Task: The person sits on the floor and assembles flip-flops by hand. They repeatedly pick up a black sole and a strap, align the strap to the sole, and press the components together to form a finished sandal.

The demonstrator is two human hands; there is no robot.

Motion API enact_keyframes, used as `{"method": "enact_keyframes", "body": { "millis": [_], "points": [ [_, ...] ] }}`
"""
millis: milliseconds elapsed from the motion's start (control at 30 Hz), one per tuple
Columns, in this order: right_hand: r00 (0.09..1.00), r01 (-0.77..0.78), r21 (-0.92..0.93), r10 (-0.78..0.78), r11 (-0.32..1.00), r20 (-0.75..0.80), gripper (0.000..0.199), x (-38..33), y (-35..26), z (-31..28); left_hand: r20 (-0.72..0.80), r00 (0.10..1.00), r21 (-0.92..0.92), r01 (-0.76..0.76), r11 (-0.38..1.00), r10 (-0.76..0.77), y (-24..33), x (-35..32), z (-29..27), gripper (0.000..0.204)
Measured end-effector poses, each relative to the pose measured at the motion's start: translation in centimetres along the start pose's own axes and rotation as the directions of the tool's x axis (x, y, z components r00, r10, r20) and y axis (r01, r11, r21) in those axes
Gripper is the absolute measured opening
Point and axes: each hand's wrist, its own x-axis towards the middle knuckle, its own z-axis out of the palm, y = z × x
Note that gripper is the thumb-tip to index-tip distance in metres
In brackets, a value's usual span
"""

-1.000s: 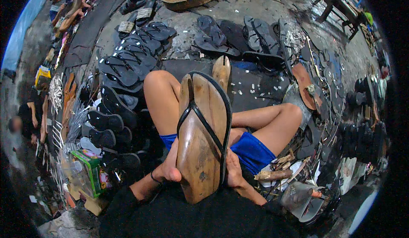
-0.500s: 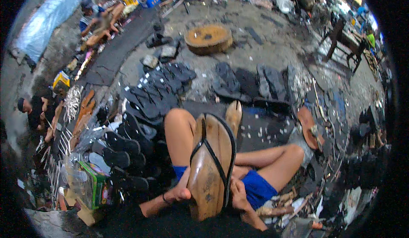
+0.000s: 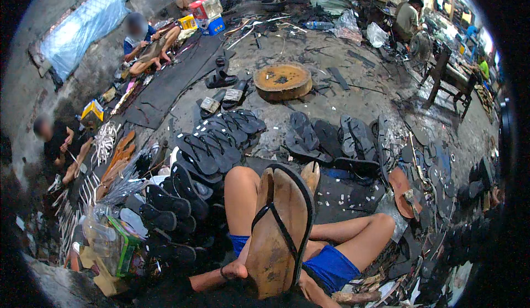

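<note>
A wooden foot-shaped last (image 3: 268,253) stands upright in front of me, toe end up. A black flip-flop (image 3: 305,225) is fitted on it, its thong strap across the wood and its sole along the right edge. My left hand (image 3: 236,269) is closed against the last's lower left side; its other fingers are hidden. My right hand (image 3: 305,282) is at the lower right edge, almost wholly behind the flip-flop, so its fingers do not show. The tip of a second wooden last (image 3: 311,175) pokes out behind the first, between my bare legs.
Rows of black sandals (image 3: 207,148) lie ahead to the left, and more flip-flops (image 3: 353,137) ahead to the right. Farther off is a round wooden block (image 3: 283,83). A brown sole (image 3: 404,192) lies right of my knee. A green box (image 3: 127,247) stands left. Several people sit around.
The view has tilted up, so the surroundings sit lower in the picture. The last and flip-flop have turned slightly clockwise. My right hand has slipped mostly out of sight behind them.
</note>
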Motion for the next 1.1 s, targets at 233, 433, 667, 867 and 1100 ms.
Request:
{"method": "enact_keyframes", "body": {
  "millis": [233,433,667,867,1100],
  "points": [
    [0.931,0.341,-0.265,-0.363,0.902,-0.034,0.062,0.1,-6.5,0.5,-0.304,0.904,0.21,-0.246,0.946,0.302,4.1,4.3,3.9,0.131],
    [0.946,0.322,-0.657,-0.263,0.682,0.191,0.123,0.0,-6.6,0.9,-0.146,0.852,0.618,-0.319,0.718,0.504,5.0,5.1,4.4,0.128],
    [0.973,0.065,0.397,-0.147,0.915,0.179,0.12,0.1,-6.1,0.4,0.015,0.982,0.877,-0.104,0.47,0.19,5.8,4.4,5.8,0.067],
    [0.985,0.109,0.454,-0.157,0.884,0.069,0.114,-1.3,-5.8,0.0,0.179,0.983,0.902,-0.18,0.393,0.04,4.8,6.5,2.7,0.039],
    [0.988,0.107,0.452,-0.144,0.886,0.049,0.108,-2.4,-6.1,-0.4,0.17,0.913,0.425,0.272,0.863,-0.371,-0.7,1.7,4.7,0.041]
  ]
}}
